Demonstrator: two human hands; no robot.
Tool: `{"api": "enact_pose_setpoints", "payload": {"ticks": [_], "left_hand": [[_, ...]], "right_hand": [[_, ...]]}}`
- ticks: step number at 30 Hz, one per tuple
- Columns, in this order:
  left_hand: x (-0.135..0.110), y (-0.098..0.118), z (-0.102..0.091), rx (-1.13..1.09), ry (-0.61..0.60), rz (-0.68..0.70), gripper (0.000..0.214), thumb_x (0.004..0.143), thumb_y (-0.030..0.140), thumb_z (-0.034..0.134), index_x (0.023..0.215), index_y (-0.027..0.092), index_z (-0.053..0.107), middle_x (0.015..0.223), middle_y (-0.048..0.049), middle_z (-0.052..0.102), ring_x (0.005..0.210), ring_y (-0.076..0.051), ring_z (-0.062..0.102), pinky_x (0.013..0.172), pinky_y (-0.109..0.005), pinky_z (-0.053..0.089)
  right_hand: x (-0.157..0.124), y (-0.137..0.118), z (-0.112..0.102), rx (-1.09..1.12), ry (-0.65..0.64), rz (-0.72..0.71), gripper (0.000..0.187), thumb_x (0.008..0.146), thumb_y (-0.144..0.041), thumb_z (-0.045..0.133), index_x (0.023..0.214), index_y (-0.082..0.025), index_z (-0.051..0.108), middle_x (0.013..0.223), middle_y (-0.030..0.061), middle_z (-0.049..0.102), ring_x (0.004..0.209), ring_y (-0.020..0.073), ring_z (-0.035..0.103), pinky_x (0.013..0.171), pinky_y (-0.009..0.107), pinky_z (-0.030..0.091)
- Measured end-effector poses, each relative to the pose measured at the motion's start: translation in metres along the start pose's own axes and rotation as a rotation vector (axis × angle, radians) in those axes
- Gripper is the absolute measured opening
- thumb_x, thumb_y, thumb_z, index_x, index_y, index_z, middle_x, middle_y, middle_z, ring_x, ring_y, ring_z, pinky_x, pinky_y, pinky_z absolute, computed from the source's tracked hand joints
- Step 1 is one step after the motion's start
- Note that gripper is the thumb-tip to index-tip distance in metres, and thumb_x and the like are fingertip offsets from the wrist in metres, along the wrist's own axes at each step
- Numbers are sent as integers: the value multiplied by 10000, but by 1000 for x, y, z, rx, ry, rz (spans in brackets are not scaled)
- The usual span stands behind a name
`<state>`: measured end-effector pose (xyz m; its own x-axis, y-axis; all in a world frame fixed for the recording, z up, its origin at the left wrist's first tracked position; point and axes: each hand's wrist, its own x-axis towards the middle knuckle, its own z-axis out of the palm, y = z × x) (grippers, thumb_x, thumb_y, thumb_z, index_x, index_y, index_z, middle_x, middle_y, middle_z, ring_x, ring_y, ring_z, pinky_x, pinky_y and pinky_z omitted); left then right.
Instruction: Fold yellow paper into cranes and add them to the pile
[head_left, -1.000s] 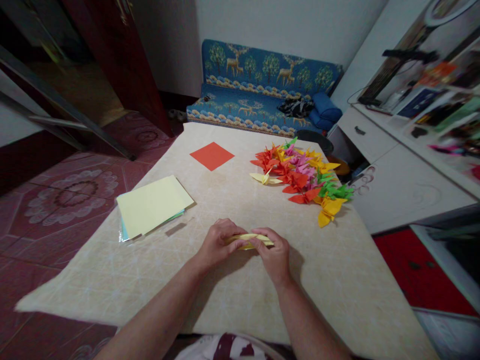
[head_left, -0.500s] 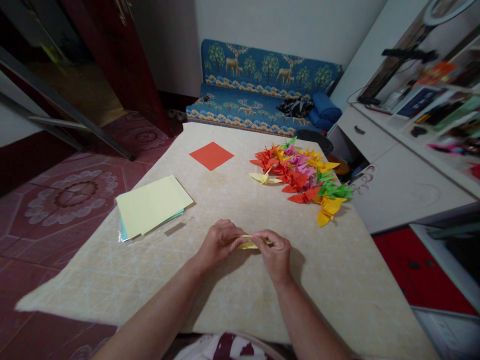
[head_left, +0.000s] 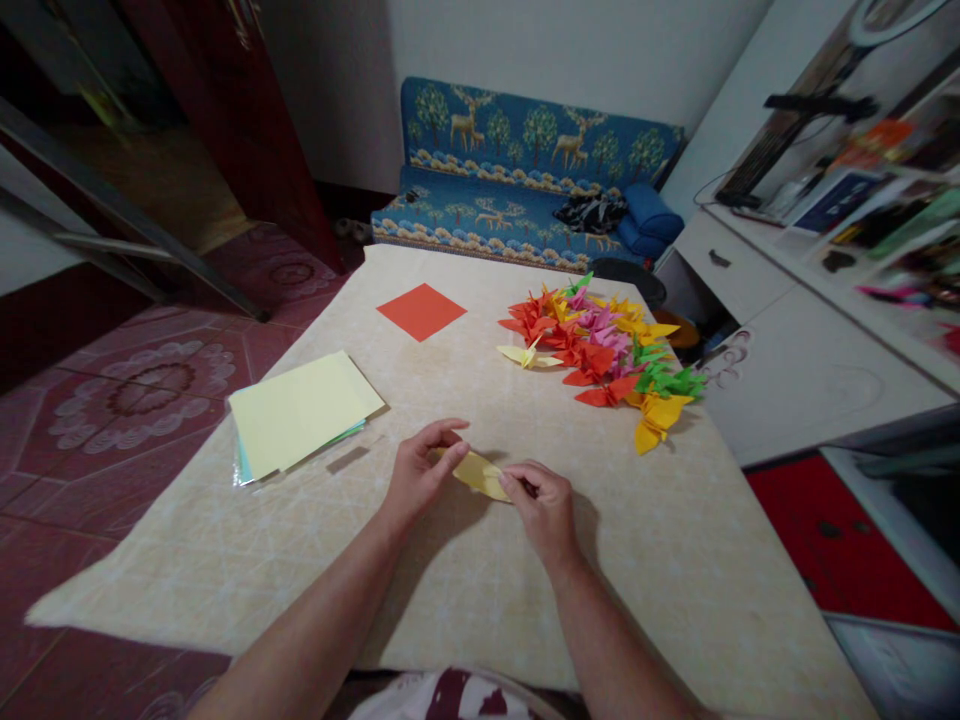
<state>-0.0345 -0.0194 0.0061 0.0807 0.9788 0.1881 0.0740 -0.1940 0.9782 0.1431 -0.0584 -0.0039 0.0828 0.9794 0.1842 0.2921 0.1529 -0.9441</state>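
Both hands over the near middle of the table (head_left: 675, 560). Left hand (head_left: 416, 475) has thumb and forefinger curled in, pinching the left end of a folded yellow paper (head_left: 480, 472); the other fingers are loosely bent. Right hand (head_left: 544, 505) is closed in a light fist, fingertips gripping the right end of the same paper. The paper sits between the two hands, low over the tabletop, one flap tilted up toward the left hand; cannot tell whether it touches the surface. To the left, near the table edge, a stack of paper sheets (head_left: 300, 412), pale yellow on top. Farther back, a single red square sheet (head_left: 421, 311) lying flat. To the right of that, a pile of folded paper cranes (head_left: 607, 355) in red, orange, pink, green and yellow. Blue patterned sofa (head_left: 517, 170) beyond the table's far end.
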Motion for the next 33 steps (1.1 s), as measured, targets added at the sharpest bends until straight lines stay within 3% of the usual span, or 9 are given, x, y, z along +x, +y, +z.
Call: {"api": "enact_pose_setpoints", "payload": {"ticks": [3,7,10,14,22,27,33], "left_hand": [[4,0,2,-237,74,-93,502,796,385,656,1241,181,547,859,-48,660,736,-142,599,703,-265,466],[3,2,9,-301,-70,-235,466,741,388,713,1132,142,652,879,-81,686,702,-146,595,679,-270,459],[1,3,14,-223,-166,-255,361,783,400,665,992,112,729,747,-68,676,603,-124,529,588,-246,408],[1,2,14,-181,-171,-260,337,788,403,655,887,96,752,613,-38,619,528,-99,446,515,-229,332],[1,0,16,-217,-207,-378,358,722,434,699,724,78,726,554,-33,599,468,-86,437,468,-214,286],[1,3,13,-203,-293,-384,386,771,449,637,655,86,695,478,9,492,431,-65,352,453,-215,229],[0,2,11,-215,-348,-374,409,816,448,590,632,91,664,499,2,500,456,-69,384,469,-215,254]], "right_hand": [[0,2,4,186,75,206,170,781,-322,630,757,-162,680,608,1,603,521,116,522,482,213,396],[1,0,8,315,57,318,216,769,-361,645,803,-147,649,516,-24,576,394,78,456,388,180,323],[1,-3,9,351,-2,323,213,782,-358,641,791,-146,624,539,-4,617,407,83,506,404,174,352],[1,-5,9,351,-46,345,221,789,-368,635,779,-148,608,534,1,626,399,85,518,384,164,330],[2,-5,9,330,-41,299,284,780,-418,642,679,-160,579,445,-75,431,364,42,324,355,164,236],[3,0,9,370,-36,311,323,781,-449,635,662,-161,547,483,-70,422,373,38,294,344,167,198],[2,5,8,392,-24,314,325,781,-440,645,645,-163,543,487,-71,434,371,36,300,346,160,199]]}}
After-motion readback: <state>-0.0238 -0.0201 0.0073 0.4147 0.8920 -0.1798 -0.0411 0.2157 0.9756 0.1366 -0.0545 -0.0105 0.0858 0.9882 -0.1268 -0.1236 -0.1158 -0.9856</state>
